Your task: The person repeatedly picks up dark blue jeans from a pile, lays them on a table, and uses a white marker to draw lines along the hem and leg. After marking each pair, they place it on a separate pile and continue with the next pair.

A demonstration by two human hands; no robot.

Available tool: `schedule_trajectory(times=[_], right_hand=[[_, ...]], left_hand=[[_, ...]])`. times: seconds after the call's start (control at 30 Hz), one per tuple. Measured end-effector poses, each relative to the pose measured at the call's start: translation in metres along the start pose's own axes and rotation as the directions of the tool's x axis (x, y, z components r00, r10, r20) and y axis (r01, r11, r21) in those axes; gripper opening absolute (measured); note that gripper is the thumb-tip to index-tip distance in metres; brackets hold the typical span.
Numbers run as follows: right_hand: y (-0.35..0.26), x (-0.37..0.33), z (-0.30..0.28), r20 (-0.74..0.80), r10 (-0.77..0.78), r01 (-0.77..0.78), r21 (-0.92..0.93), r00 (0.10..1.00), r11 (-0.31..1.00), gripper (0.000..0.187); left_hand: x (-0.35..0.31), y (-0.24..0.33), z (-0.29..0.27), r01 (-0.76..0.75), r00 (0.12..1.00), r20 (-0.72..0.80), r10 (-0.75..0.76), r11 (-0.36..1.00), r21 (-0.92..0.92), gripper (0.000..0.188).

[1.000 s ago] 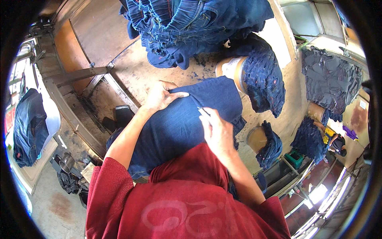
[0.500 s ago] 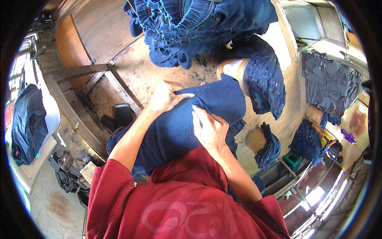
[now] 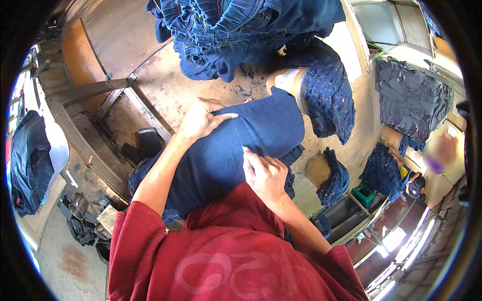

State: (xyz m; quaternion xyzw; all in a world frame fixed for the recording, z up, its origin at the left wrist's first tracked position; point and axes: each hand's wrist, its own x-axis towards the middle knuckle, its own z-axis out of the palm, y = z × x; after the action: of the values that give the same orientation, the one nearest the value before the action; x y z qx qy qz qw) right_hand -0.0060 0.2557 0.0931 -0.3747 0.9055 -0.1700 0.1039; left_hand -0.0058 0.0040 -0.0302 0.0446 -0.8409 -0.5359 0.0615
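Observation:
Dark blue denim (image 3: 206,168), apparently a trouser leg, lies drawn out smooth and rounded in front of my body. What fills or supports it is hidden. My left hand (image 3: 202,120) grips its far edge, with the thumb lying on top and the fingers partly out of sight behind. On the near side, my right hand (image 3: 266,174) is closed with the fingertips bunched together against the denim or just over it. Whatever those fingers hold, if anything, is too small to make out. A short crease runs in the cloth between the two hands.
A big heap of jeans (image 3: 251,37) stands ahead. To the right, a round drum-like form (image 3: 287,83) carries more denim, with another form (image 3: 318,170) nearer. Grey garments (image 3: 411,93) hang at far right, close to another person (image 3: 415,185). A metal frame (image 3: 143,113) stands left.
My right hand has slid a little toward my body over the denim, away from my left thumb. The left hand keeps its hold. The whole view has shifted slightly.

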Motion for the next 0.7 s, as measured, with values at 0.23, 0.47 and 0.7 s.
schedule_trajectory(times=[0.23, 0.47, 0.7], right_hand=[[-0.006, 0.000, -0.013, -0.144, 0.078, -0.048, 0.197, 0.987, 0.979, 0.026], [-0.004, 0.056, 0.013, -0.116, 0.000, 0.006, 0.051, 0.993, 0.999, 0.015], [-0.003, 0.056, 0.017, -0.054, 0.012, -0.011, 0.005, 0.998, 1.000, 0.014]], left_hand=[[-0.001, 0.002, -0.001, 0.039, 0.999, 0.011, -0.039, 0.999, -0.010, 0.037], [0.000, 0.003, -0.003, -0.153, 0.988, -0.021, 0.155, 0.983, 0.098, 0.039], [0.001, 0.005, -0.006, -0.083, 0.997, 0.010, 0.082, 0.997, 0.010, 0.036]])
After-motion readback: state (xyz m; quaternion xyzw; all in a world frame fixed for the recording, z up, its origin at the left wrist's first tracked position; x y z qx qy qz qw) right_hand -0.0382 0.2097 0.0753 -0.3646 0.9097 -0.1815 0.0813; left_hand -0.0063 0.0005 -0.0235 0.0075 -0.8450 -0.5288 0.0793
